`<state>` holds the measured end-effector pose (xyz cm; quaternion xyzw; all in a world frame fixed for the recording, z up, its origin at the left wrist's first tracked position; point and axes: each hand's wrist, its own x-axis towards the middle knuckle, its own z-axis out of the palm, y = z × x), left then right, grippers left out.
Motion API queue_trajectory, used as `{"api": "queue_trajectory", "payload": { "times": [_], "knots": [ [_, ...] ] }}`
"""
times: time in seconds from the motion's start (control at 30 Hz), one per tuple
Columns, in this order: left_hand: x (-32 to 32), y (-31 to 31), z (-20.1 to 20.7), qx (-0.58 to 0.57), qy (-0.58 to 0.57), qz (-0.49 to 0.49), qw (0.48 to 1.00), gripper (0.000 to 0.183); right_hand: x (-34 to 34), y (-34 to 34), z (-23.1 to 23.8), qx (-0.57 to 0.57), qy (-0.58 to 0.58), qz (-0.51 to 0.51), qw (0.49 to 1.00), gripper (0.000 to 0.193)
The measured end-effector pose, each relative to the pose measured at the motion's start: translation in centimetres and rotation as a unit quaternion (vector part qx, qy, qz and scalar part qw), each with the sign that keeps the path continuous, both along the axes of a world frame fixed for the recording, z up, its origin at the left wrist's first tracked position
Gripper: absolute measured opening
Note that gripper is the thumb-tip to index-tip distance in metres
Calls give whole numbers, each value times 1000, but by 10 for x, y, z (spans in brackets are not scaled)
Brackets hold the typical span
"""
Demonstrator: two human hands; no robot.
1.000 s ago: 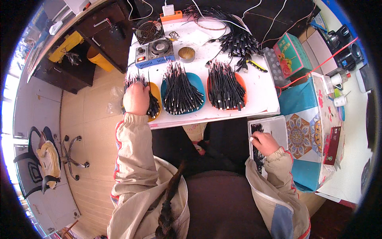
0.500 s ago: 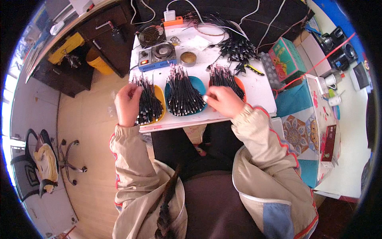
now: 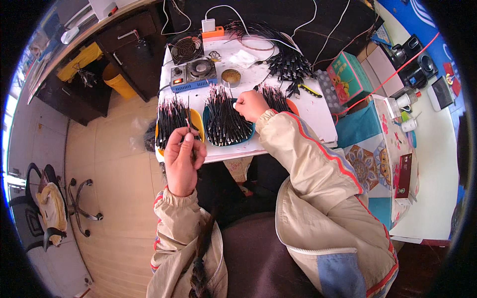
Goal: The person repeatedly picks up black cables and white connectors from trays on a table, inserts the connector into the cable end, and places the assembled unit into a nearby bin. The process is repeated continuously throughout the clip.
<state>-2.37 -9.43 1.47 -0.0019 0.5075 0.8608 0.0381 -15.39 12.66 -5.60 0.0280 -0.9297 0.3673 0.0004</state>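
Note:
My left hand [image 3: 185,158] is raised at the table's front edge, thumb and fingers pinching a short black cable [image 3: 189,118] that points upward. Behind it stands a yellow tray [image 3: 199,133] packed with upright black cables with pinkish wire ends. A blue tray [image 3: 252,133] in the middle holds another thick bunch of black cables [image 3: 226,121]. Over that tray's right side my right hand [image 3: 251,106] is closed, its fingertips pressed together; whatever they hold is too small to make out. Partly behind the right hand, an orange tray [image 3: 292,106] carries more black cables [image 3: 276,99].
Behind the trays are a blue electric box [image 3: 194,74] with a lit switch, a fan [image 3: 187,49] and a round tin [image 3: 231,77]. Black cables [image 3: 290,67] pile at the back right, near yellow-handled pliers [image 3: 311,91]. A green box [image 3: 350,77] stands right.
My left hand has come back toward me from the yellow tray, with a black cable now in its fingers. My right hand has moved left and farther in, over the blue tray.

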Motion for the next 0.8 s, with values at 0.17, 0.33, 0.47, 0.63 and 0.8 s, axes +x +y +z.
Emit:
{"api": "queue_trajectory", "payload": {
  "times": [0.17,0.33,0.47,0.63,0.8],
  "knots": [
    [9,8,10,13,16,-22,1000,14,14,7,22,-50,70,-45,995,14],
    [21,22,18,16,36,-7,999,13,65,12,80,-138,197,23,970,14],
    [31,37,21,53,30,12,998,12,139,7,107,-266,33,128,955,12],
    [42,57,19,93,49,-36,994,14,175,0,106,-245,37,192,950,9],
    [47,64,18,85,73,-49,993,14,180,7,101,-245,36,209,946,9]
  ]
}}
